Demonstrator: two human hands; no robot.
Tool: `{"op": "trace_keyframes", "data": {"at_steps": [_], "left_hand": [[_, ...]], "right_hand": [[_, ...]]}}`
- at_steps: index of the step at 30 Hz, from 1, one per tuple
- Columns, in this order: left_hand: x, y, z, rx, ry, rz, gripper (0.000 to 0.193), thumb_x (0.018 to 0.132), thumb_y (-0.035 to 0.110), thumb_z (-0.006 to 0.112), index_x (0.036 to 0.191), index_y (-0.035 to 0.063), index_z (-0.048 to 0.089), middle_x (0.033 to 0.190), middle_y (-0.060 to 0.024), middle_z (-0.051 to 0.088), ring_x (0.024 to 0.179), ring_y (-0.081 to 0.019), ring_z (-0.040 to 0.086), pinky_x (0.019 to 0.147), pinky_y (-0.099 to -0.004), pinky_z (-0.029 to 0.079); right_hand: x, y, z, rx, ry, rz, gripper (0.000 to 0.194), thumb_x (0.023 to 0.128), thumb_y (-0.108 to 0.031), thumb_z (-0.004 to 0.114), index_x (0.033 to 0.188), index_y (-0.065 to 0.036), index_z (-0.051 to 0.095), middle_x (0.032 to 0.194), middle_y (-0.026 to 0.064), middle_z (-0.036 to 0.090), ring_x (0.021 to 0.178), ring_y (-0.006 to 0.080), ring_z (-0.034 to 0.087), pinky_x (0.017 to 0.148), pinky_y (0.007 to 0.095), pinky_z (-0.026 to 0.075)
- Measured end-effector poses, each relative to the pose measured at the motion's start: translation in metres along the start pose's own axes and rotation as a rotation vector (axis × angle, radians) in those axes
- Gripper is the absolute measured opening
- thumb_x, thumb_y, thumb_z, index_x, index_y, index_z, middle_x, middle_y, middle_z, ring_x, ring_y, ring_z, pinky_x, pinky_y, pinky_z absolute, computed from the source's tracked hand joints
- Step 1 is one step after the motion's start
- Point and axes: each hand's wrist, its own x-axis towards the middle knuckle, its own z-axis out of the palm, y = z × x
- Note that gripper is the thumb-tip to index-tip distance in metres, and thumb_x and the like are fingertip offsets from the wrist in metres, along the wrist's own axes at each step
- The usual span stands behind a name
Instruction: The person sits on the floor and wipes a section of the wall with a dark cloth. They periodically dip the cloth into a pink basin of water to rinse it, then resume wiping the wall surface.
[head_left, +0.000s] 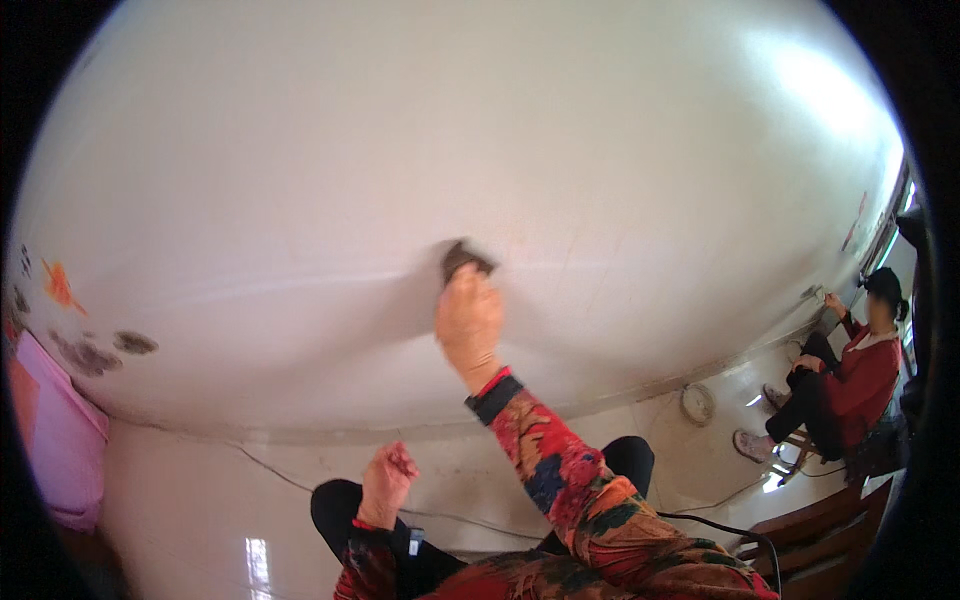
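Against the off-white wall (375, 150), my right hand (471, 315) grips a small dark flat tool (459, 259), perhaps a scraper. It is blurred, and my fingers hide most of its lower part. A shadow spreads over the wall on both sides of the hand. My left hand (388, 480) is low over my left knee, away from the wall. Its fingers are curled in, and nothing shows in them.
Orange paint (61, 286) and dark patches (86, 352) mark the wall's left part, above a pink cloth-like cover (64, 427). A cable (465, 523) crosses the tiled floor (180, 487). At right are a cable coil (697, 405), a seated person (862, 382) reaching to the wall, and wooden furniture (817, 536).
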Motion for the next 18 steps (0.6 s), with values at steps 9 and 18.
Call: {"op": "trace_keyframes", "data": {"at_steps": [9, 18], "left_hand": [[-0.004, 0.002, 0.010, 0.074, -0.054, -0.013, 0.014, 0.089, 0.022, 0.055, 0.085, 0.0091, 0.060, 0.070, -0.0006, 0.055, 0.065, -0.0187, 0.052, 0.065, -0.0330, 0.043], [-0.017, 0.006, 0.120, 0.343, -0.414, 0.174, 0.030, 0.094, 0.027, 0.053, 0.111, 0.0029, 0.058, 0.093, -0.0048, 0.059, 0.082, -0.0159, 0.055, 0.075, -0.0302, 0.044]], "right_hand": [[0.008, 0.023, -0.061, 1.950, -0.734, 0.965, 0.031, 0.097, -0.022, 0.048, 0.125, -0.011, 0.042, 0.098, 0.0137, 0.059, 0.074, 0.0278, 0.060, 0.065, 0.0354, 0.051], [-0.041, 0.068, -0.107, 2.367, -0.780, 1.093, 0.040, 0.101, -0.036, 0.031, 0.117, -0.005, 0.049, 0.075, 0.0123, 0.052, 0.069, 0.0209, 0.043, 0.062, 0.0324, 0.037]]}}
